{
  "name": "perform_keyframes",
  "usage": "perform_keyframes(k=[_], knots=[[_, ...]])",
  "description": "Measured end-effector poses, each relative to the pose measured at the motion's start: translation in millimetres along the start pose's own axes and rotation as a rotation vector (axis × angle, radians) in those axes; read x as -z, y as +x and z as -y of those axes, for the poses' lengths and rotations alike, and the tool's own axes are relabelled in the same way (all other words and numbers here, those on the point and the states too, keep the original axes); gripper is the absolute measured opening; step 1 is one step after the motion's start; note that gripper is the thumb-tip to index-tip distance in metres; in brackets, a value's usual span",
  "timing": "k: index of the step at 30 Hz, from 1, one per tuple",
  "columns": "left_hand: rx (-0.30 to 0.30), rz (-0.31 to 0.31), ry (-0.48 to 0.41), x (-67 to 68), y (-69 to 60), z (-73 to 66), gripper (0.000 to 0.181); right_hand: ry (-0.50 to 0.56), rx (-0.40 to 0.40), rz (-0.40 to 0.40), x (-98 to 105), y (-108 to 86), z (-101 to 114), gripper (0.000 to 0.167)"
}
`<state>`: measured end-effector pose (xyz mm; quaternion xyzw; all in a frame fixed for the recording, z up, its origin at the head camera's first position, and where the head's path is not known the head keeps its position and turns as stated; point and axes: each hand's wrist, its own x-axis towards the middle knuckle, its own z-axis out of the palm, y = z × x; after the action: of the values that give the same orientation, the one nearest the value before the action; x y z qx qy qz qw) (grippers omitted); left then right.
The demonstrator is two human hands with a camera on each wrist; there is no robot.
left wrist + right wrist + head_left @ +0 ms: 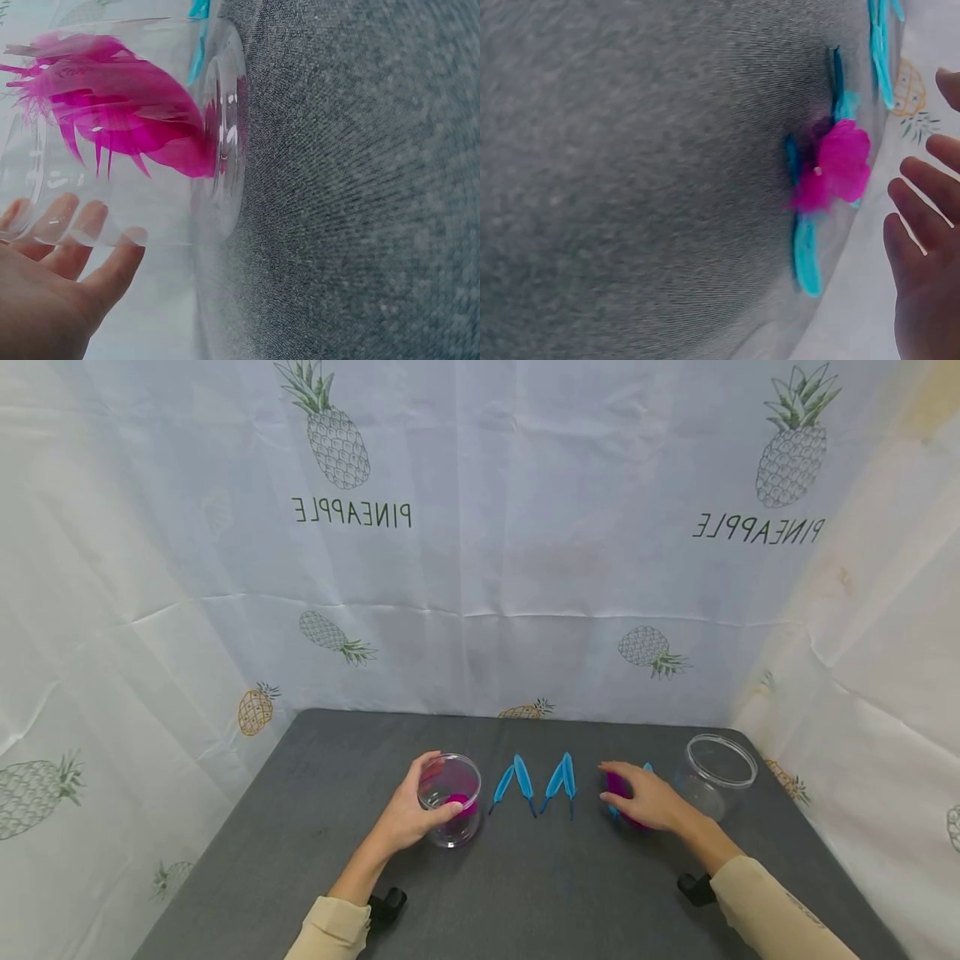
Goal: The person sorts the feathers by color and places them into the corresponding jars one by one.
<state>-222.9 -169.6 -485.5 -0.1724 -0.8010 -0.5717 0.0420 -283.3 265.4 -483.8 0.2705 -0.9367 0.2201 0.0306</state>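
Observation:
My left hand [408,817] grips the side of a clear jar [452,837], thumb at the front and fingers behind. Bright pink feathers [124,97] lean inside it; the left wrist view shows the jar's base on the table. My right hand [651,800] is over a pink feather [844,161], its fingers spread and apart from it in the right wrist view. This pink feather lies across blue feathers [807,259] on the table. In the head view, the right hand partly hides them.
Two pairs of blue feathers [522,777] [567,772] lie between the hands. Another clear jar [722,762] stands upright at the right, beyond the right wrist. The dark grey table [517,893] meets a pineapple-print curtain [480,668] at the back and sides.

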Motion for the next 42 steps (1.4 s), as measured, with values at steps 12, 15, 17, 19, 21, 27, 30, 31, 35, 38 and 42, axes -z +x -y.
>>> perform_keyframes(k=[12,15,17,19,21,27,30,31,35,38,42], knots=[[-0.007,-0.004,0.022,-1.4,-0.4,1.1,0.087,0.038,-0.047,0.049,-5.6,-10.3,-10.2,0.061],[-0.008,-0.001,0.015,-1.1,-0.2,1.5,0.086,0.039,-0.054,0.057,-5.6,-12.1,-11.6,0.062],[-0.01,0.002,0.01,-0.7,-0.1,1.6,0.086,0.038,-0.061,0.067,-5.2,-13.5,-12.2,0.062],[-0.016,0.003,0.002,-0.2,-0.1,1.5,0.086,0.044,-0.067,0.078,-4.4,-14.6,-12.5,0.063],[-0.018,0.002,0.0,0.2,0.0,1.5,0.085,0.05,-0.072,0.085,-3.6,-15.5,-12.2,0.063],[-0.016,0.0,0.012,0.1,0.2,1.2,0.086,0.048,-0.056,0.088,-1.5,-16.7,-11.8,0.062],[-0.015,-0.002,0.022,-0.3,0.1,1.8,0.086,0.038,-0.057,0.095,-1.3,-17.6,-13.0,0.063],[-0.013,-0.003,0.023,-0.4,0.0,1.9,0.086,0.035,-0.057,0.102,-1.2,-17.9,-13.4,0.064],[-0.009,-0.003,0.023,-0.4,-0.3,1.8,0.087,0.035,-0.078,0.144,-1.0,-19.6,-14.8,0.071],[-0.011,-0.001,0.016,-0.1,-0.3,1.2,0.087,0.059,-0.101,0.178,0.3,-21.0,-14.1,0.076],[-0.022,-0.002,0.015,0.0,-0.3,1.2,0.086,0.085,-0.107,0.21,2.5,-23.9,-12.7,0.079]])
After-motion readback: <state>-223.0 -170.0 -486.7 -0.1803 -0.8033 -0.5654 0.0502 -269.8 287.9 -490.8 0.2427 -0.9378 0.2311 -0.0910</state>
